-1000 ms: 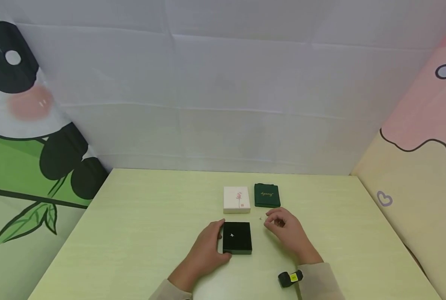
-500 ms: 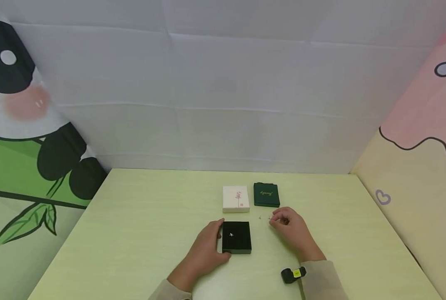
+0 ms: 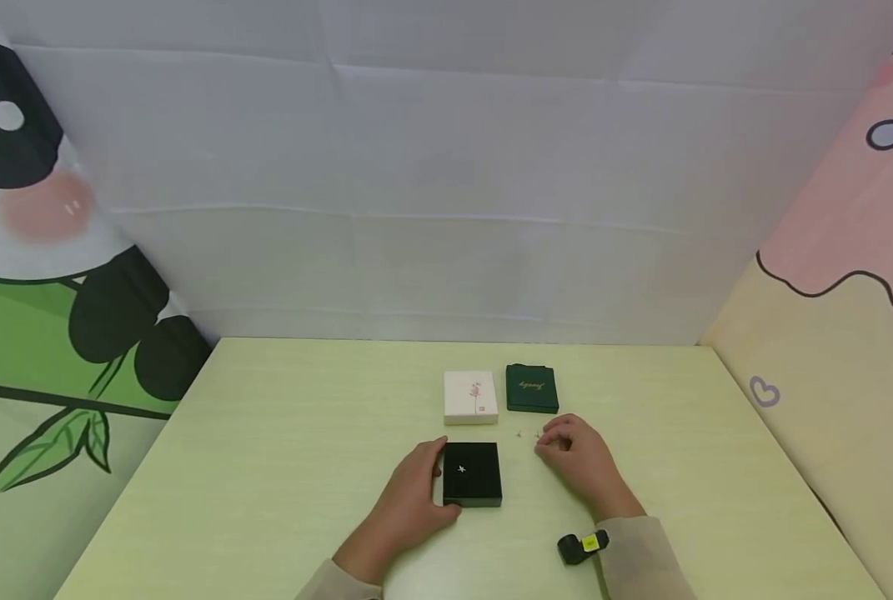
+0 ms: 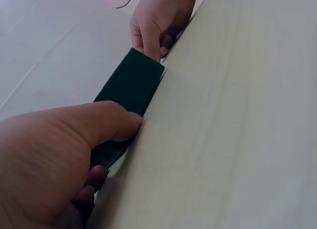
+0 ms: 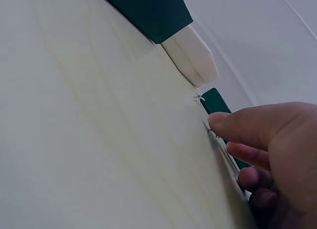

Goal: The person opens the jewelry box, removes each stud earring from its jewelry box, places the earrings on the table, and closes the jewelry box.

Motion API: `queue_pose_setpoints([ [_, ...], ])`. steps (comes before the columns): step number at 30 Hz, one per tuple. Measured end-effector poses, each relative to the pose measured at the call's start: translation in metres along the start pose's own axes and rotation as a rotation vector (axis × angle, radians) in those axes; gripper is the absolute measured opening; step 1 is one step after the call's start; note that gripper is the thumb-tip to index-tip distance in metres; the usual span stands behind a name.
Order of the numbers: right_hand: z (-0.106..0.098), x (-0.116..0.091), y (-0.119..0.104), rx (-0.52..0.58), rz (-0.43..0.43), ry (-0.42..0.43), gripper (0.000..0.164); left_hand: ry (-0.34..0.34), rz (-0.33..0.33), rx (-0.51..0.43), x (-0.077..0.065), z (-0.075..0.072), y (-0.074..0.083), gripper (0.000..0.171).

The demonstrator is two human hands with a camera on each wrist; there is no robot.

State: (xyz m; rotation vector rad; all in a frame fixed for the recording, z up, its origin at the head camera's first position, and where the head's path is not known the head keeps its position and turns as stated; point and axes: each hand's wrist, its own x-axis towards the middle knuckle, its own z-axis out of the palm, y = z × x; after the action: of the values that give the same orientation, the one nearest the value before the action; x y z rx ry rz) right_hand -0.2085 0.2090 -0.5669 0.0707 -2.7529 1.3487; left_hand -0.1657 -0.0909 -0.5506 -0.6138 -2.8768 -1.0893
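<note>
My left hand grips the left side of an open dark green box, thumb at its near edge. In the left wrist view the thumb lies along the wall of this green box. A small silver star-shaped piece sits on its black insert. My right hand is low over the table, right of the box, fingers bent. A small metal piece shows right at the thumb tip; I cannot tell whether it is pinched. Another star-shaped piece lies on the table just left of this hand.
Behind the open box stands a white box with a pink flower print. To its right is a dark green lid or pouch with gold lettering. A black wrist device is by the right sleeve. A white cloth wall borders the back of the table.
My right hand shifted right off a spot near the first loose piece, uncovering a second one, then came slightly back to the left. The left hand keeps its hold on the box.
</note>
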Motion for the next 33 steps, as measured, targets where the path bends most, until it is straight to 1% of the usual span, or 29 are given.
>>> queue_pose_setpoints([
  [3, 0.001, 0.001, -0.001, -0.027, 0.003, 0.002, 0.011, 0.000, -0.002, 0.000, -0.001, -0.001, 0.000, 0.095],
  [6, 0.001, 0.001, -0.002, -0.030, 0.001, 0.005, 0.009, 0.000, -0.007, 0.001, -0.002, -0.002, 0.000, 0.095],
  [10, 0.001, 0.001, -0.001, -0.003, 0.005, 0.015, 0.004, -0.001, -0.007, 0.002, -0.003, -0.003, 0.001, 0.095],
  [15, 0.001, 0.000, -0.001, 0.033, 0.019, 0.029, 0.005, -0.003, -0.008, 0.005, -0.003, -0.004, 0.001, 0.095],
  [24, -0.002, -0.001, -0.005, 0.045, 0.032, 0.032, 0.008, 0.003, -0.007, 0.007, -0.004, -0.006, 0.003, 0.095],
  [30, -0.005, -0.003, -0.011, 0.086, 0.021, 0.025, 0.008, 0.004, -0.007, 0.009, -0.005, -0.008, 0.005, 0.095],
  [33, -0.005, -0.005, -0.019, 0.109, -0.014, 0.022, 0.009, 0.006, -0.006, 0.011, -0.005, -0.008, 0.006, 0.095],
])
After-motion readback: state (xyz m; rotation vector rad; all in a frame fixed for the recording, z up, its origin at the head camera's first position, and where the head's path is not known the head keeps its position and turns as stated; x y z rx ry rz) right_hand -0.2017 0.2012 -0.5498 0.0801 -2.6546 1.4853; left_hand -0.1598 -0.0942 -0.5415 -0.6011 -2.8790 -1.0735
